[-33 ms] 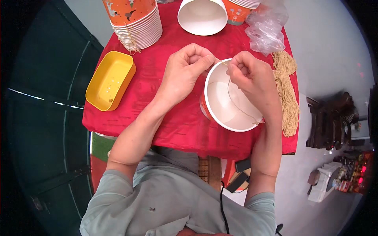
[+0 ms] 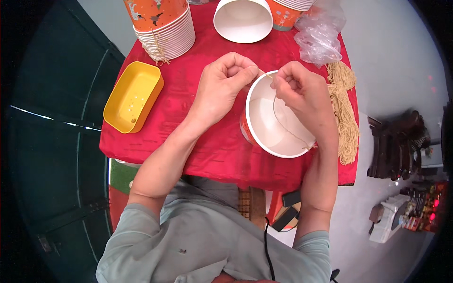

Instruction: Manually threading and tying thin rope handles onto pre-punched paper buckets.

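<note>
A paper bucket [image 2: 270, 113], white inside with a printed orange outside, rests tilted on the red cloth, its mouth facing me. A thin tan cord [image 2: 278, 119] hangs in a loop across the mouth, with its lower end at the rim's near right side. My left hand [image 2: 225, 85] pinches the cord at the far left of the rim. Just across from it, my right hand [image 2: 302, 94] pinches the same cord above the mouth, thumb against forefinger. A short stretch of cord shows between the two pinches. The exact fingertip contact is partly hidden.
A yellow tray [image 2: 113, 111] holding small bits stands at the left. Behind it rises a stack of orange buckets [image 2: 165, 37]. Another white-lined bucket [image 2: 243, 21] lies at the back. A clear plastic bag [image 2: 321, 40] and a tan cord bundle [image 2: 346, 122] occupy the right edge.
</note>
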`<state>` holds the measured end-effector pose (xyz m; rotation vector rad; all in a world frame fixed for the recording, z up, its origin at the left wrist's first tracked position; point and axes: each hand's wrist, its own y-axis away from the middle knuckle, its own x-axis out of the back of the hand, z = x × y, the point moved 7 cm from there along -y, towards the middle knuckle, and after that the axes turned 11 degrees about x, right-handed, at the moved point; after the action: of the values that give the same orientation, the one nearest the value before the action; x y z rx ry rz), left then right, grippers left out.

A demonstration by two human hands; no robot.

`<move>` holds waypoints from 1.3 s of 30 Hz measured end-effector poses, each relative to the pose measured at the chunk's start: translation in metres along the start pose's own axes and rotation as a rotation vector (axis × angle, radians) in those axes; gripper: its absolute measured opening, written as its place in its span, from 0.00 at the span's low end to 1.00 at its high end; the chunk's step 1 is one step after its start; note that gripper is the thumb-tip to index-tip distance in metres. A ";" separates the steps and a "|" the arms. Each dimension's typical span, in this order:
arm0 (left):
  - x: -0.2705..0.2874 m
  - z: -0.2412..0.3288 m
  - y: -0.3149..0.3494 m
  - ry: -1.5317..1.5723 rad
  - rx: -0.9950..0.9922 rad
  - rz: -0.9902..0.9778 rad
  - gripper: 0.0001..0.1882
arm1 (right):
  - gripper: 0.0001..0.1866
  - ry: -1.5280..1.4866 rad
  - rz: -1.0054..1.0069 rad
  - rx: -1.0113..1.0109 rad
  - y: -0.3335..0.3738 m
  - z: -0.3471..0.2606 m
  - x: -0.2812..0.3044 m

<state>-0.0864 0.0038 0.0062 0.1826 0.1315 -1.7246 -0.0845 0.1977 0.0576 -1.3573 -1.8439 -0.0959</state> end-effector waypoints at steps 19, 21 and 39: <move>-0.024 0.014 0.014 -0.086 -0.098 -0.116 0.35 | 0.14 -0.258 0.099 0.032 0.000 0.002 0.002; -0.033 0.013 0.019 -0.096 -0.147 -0.157 0.37 | 0.14 -0.231 0.124 0.051 0.001 0.002 0.009; -0.026 0.067 0.005 -0.466 -0.189 -0.273 0.29 | 0.13 -0.363 0.363 0.053 0.012 -0.020 0.047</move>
<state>-0.0801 0.0156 0.0769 -0.3927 -0.0271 -1.9674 -0.0666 0.2286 0.0969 -1.7341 -1.8339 0.4092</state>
